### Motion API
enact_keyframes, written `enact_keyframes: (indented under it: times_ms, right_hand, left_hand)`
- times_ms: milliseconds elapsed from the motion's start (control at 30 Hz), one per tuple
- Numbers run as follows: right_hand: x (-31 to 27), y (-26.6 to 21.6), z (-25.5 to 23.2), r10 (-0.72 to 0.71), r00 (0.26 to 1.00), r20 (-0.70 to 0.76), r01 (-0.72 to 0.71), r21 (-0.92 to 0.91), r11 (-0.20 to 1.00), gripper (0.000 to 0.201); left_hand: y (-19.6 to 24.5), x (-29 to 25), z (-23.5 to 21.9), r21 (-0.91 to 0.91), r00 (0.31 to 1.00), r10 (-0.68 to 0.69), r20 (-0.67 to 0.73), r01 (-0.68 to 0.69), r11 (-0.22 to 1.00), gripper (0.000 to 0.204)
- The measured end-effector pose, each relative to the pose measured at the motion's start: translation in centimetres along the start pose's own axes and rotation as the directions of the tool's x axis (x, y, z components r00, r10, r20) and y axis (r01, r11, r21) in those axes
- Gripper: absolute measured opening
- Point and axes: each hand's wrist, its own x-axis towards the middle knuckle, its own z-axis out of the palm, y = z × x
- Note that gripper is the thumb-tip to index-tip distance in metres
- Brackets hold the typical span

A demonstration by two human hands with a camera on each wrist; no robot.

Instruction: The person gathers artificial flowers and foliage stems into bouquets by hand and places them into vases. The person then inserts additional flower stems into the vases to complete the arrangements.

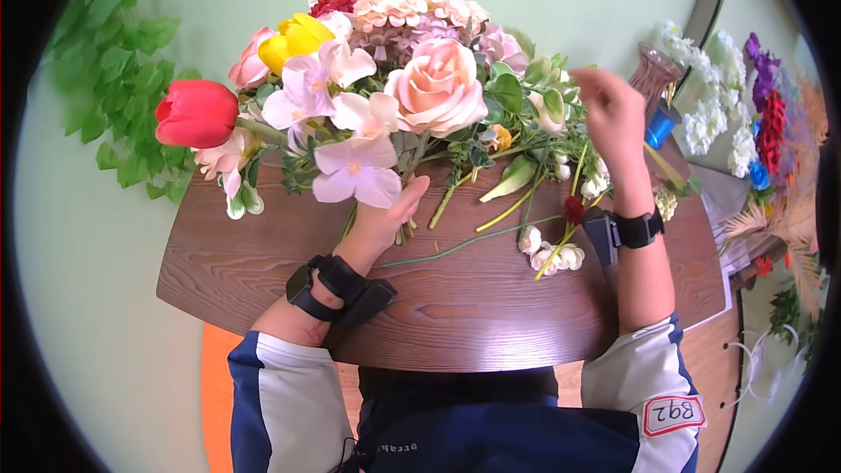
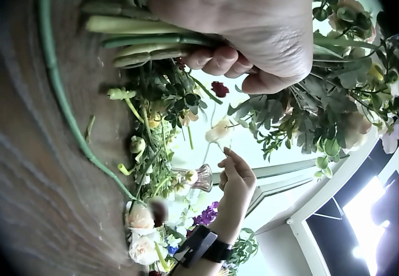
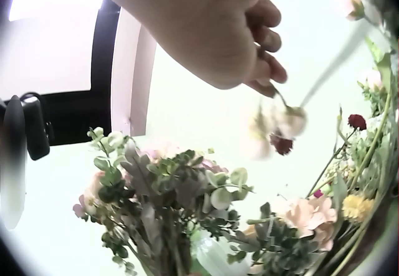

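Note:
My left hand (image 1: 385, 223) grips the bunched green stems (image 2: 149, 36) of a large bouquet of artificial flowers, low under the blooms. The bouquet (image 1: 350, 79) carries a pink rose (image 1: 438, 88), a red tulip (image 1: 197, 114), a yellow tulip (image 1: 296, 42) and several lilac and cream blossoms. To the right of the bouquet my right hand (image 1: 613, 114) is raised, its thumb and fingers pinching the thin stem of a small white flower (image 3: 290, 123). A dark red bloom (image 3: 282, 144) shows close below that flower in the right wrist view.
Loose stems and greenery (image 1: 517, 180) lie on the brown wooden table (image 1: 420, 315), with white blossoms (image 1: 556, 254) and a long green stem (image 1: 473, 243) nearer me. A glass vase (image 1: 653, 74) stands at the right. Hanging leaves (image 1: 114, 70) are far left, more flowers (image 1: 771, 140) far right.

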Motion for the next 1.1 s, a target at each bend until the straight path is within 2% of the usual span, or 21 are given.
enact_keyframes:
  times_ms: [67, 100, 167, 200, 233, 267, 300, 367, 400, 433, 467, 567, 600, 667, 800, 867, 900, 967, 1000, 1067, 1100]
  right_hand:
    - [0.0, 0.2, 0.0, 0.051, 0.997, -0.064, -0.047, 0.056, 0.997, 0.015]
    - [0.3, 0.8, -0.2, -0.029, 0.999, 0.017, 0.028, 0.054, 0.998, 0.015]
    - [0.5, 1.6, -0.6, -0.185, 0.966, 0.181, 0.175, 0.068, 0.982, 0.013]
    - [0.4, 1.5, -0.8, -0.058, 0.934, 0.354, 0.021, 0.109, 0.994, 0.013]
    - [0.2, 1.4, -0.6, -0.052, 0.935, 0.352, 0.015, 0.106, 0.994, 0.013]
    - [0.2, 1.0, -0.1, -0.005, 0.988, 0.153, -0.013, 0.117, 0.993, 0.012]
    - [0.2, 0.6, 0.2, 0.043, 0.998, -0.051, -0.035, 0.132, 0.991, 0.012]
    - [0.3, 0.3, -0.1, 0.042, 0.999, 0.013, -0.043, 0.15, 0.988, 0.011]
    - [0.1, 0.3, -0.1, 0.041, 0.989, 0.139, -0.065, 0.17, 0.983, 0.011]
    - [-0.1, 0.4, 0.0, 0.04, 0.964, 0.262, -0.092, 0.187, 0.978, 0.01]
    - [-0.2, 0.4, 0.4, 0.011, 0.989, 0.15, -0.036, 0.168, 0.985, 0.011]
    - [0.0, 0.2, 0.2, 0.022, 0.991, 0.128, -0.045, 0.175, 0.983, 0.011]
    - [0.1, 0.2, 0.1, 0.022, 0.992, 0.128, -0.045, 0.174, 0.984, 0.011]
    - [0.1, 0.2, -0.1, 0.059, 0.966, 0.253, -0.105, 0.172, 0.98, 0.011]
    - [0.2, 0.5, -0.4, 0.045, 0.974, 0.221, -0.08, 0.153, 0.985, 0.013]
    - [0.4, 0.1, -0.9, 0.138, 0.922, 0.362, -0.23, 0.226, 0.947, 0.017]
    - [0.5, 0.0, -1.0, 0.136, 0.921, 0.365, -0.23, 0.228, 0.946, 0.017]
    - [0.6, 0.0, -1.2, 0.2, 0.864, 0.463, -0.292, 0.135, 0.947, 0.019]
    - [0.5, 0.3, -1.2, 0.204, 0.864, 0.459, -0.295, 0.134, 0.946, 0.019]
    - [0.5, 1.0, -0.9, 0.19, 0.784, 0.591, -0.412, 0.267, 0.871, 0.018]
    - [0.4, 1.3, -0.8, 0.192, 0.783, 0.592, -0.414, 0.266, 0.87, 0.018]
  left_hand:
    - [-0.6, 0.1, -0.3, 0.121, 0.999, 0.045, 0.012, -0.046, 0.992, 0.018]
    - [-0.6, 0.2, -0.3, 0.121, 0.999, 0.046, 0.013, -0.047, 0.992, 0.018]
    - [-0.8, 0.2, -0.2, 0.075, 0.988, 0.147, 0.054, -0.151, 0.986, 0.017]
    - [-0.9, 0.1, 0.0, 0.074, 0.988, 0.143, 0.056, -0.147, 0.986, 0.017]
    - [-0.8, 0.0, 0.2, 0.1, 0.992, 0.122, 0.005, -0.122, 0.987, 0.017]
    - [-0.7, 0.1, 0.3, 0.127, 0.994, 0.104, -0.044, -0.097, 0.987, 0.017]
    - [-0.7, 0.0, 0.2, 0.129, 0.994, 0.102, -0.041, -0.096, 0.987, 0.017]
    - [-0.8, 0.1, 0.1, 0.186, 0.99, 0.138, -0.003, -0.135, 0.973, 0.019]
    - [-0.8, 0.0, -0.1, 0.183, 0.991, 0.135, 0.0, -0.133, 0.974, 0.019]
    - [-0.7, 0.0, -0.4, 0.139, 0.998, 0.064, 0.017, -0.066, 0.988, 0.019]
    - [-0.6, 0.1, -0.6, 0.099, 0.999, -0.006, 0.039, 0.002, 0.995, 0.02]
    - [-0.3, 0.0, -0.3, 0.099, 1.0, 0.005, 0.022, -0.007, 0.995, 0.02]
    - [-0.2, 0.0, -0.2, 0.098, 1.0, 0.005, 0.023, -0.007, 0.995, 0.02]
    - [0.1, 0.0, 0.1, 0.043, 1.0, 0.008, -0.009, -0.008, 0.999, 0.019]
    - [0.7, 0.2, 0.5, -0.049, 0.997, 0.002, -0.079, -0.006, 0.999, 0.021]
    - [0.2, 0.5, -0.4, -0.075, 0.998, 0.022, -0.064, -0.027, 0.997, 0.022]
    - [0.1, 0.6, -0.7, -0.085, 0.998, 0.043, -0.037, -0.046, 0.995, 0.024]
    - [0.3, 0.7, -0.7, -0.075, 0.998, 0.027, -0.056, -0.031, 0.997, 0.024]
    - [0.0, 0.9, -1.0, -0.15, 0.997, 0.029, -0.075, -0.04, 0.988, 0.023]
    - [-0.2, 1.1, -1.2, -0.225, 0.995, 0.026, -0.093, -0.046, 0.973, 0.021]
    - [-0.1, 1.1, -1.2, -0.239, 0.996, 0.021, -0.087, -0.042, 0.97, 0.021]
